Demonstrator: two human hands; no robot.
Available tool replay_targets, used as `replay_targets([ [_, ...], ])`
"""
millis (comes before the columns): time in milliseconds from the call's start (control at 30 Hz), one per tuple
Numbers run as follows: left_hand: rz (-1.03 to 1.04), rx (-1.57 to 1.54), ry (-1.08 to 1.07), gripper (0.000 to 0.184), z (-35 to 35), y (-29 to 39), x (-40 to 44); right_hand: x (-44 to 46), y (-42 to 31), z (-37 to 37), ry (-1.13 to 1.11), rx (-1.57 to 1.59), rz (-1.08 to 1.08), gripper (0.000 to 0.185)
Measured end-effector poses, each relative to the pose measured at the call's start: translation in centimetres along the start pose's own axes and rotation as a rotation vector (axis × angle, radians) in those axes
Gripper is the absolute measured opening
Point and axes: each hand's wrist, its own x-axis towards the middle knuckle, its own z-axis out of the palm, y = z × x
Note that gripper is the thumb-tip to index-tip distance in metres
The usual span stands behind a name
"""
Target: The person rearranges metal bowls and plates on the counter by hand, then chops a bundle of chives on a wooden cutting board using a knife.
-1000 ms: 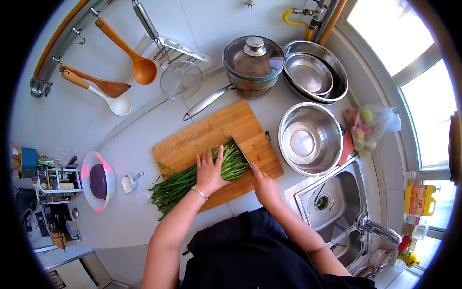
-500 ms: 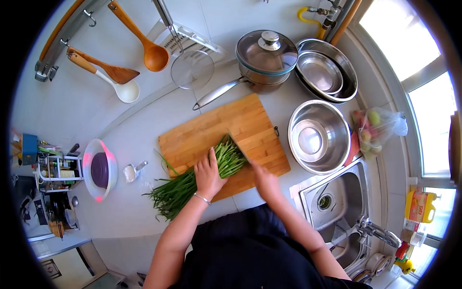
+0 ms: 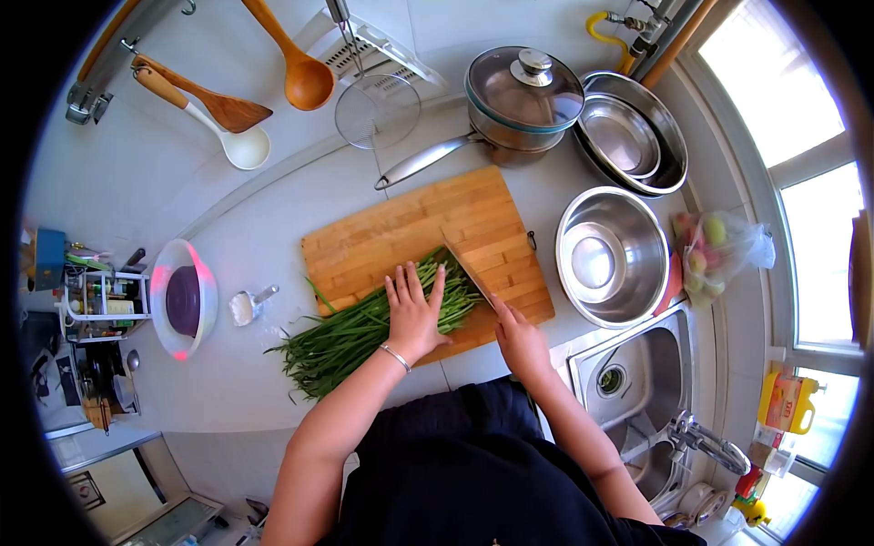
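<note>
A bunch of long green stalks (image 3: 341,341) lies across the lower part of the wooden cutting board (image 3: 410,223), its leafy ends hanging over the left edge onto the counter. My left hand (image 3: 415,314), with a bracelet at the wrist, rests flat on the bunch, fingers spread. In my right hand (image 3: 522,344) is the handle of a knife (image 3: 466,264). The blade stands at the right, cut end of the bunch, slanting up and left over the board. My fingers hide most of the handle.
A steel bowl (image 3: 612,257) stands right of the board, beside the sink (image 3: 642,373). Behind are a lidded pot (image 3: 523,100), its handle pointing left, and nested basins (image 3: 669,123). A plastic basin (image 3: 211,296) and a scoop (image 3: 264,296) sit at left. Bagged fruit (image 3: 715,250) is at right.
The camera view has shifted, so the board sits slightly higher. My left hand's fingers have spread wider on the stalks. The knife blade now shows more of its side, tilted away from the bunch.
</note>
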Motion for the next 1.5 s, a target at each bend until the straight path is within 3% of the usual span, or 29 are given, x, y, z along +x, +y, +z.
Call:
replay_targets([
  [100,-0.040,0.004,0.035,0.135,0.1,-0.4,0.7,1.0,0.4,-1.2,-0.028,0.122,0.038,0.047],
  [167,-0.056,-0.111,0.127,0.131,0.9,-1.3,1.3,1.0,1.0,-1.4,0.179,0.220,-0.040,0.045],
  [200,-0.048,-0.089,0.204,0.128,1.0,-1.2,1.3,0.5,-0.7,-3.2,0.124,0.254,0.086,0.039],
  [300,-0.115,-0.191,0.206,0.127,1.3,-1.3,1.6,-1.3,-1.1,-2.8,0.234,0.360,0.000,0.040],
  [367,-0.142,-0.206,0.194,0.122,1.3,-1.2,1.8,-1.9,-1.3,-2.4,0.231,0.308,-0.029,0.045],
  [433,-0.171,-0.222,0.185,0.116,1.2,-1.1,1.9,-2.2,-2.1,-2.5,0.054,0.094,-0.032,0.053],
  [567,-0.144,-0.207,0.213,0.102,1.1,-1.2,2.0,-2.0,-2.3,-1.8,0.114,-0.078,-0.166,0.062],
  [667,-0.147,-0.204,0.211,0.099,1.1,-1.2,2.0,-1.4,-2.4,-2.0,0.107,-0.169,-0.073,0.064],
  [1033,-0.117,-0.154,0.182,0.100,0.5,-1.2,2.2,1.5,-3.3,-2.5,-0.165,-0.240,-0.013,0.060],
  [1267,-0.110,-0.125,0.099,0.089,0.0,-1.2,2.5,2.9,-4.3,-1.8,-0.329,-0.428,-0.011,0.064],
  [1500,-0.118,-0.115,0.070,0.082,0.1,-1.3,2.7,5.4,-3.5,2.3,-0.216,-0.401,-0.090,0.066],
])
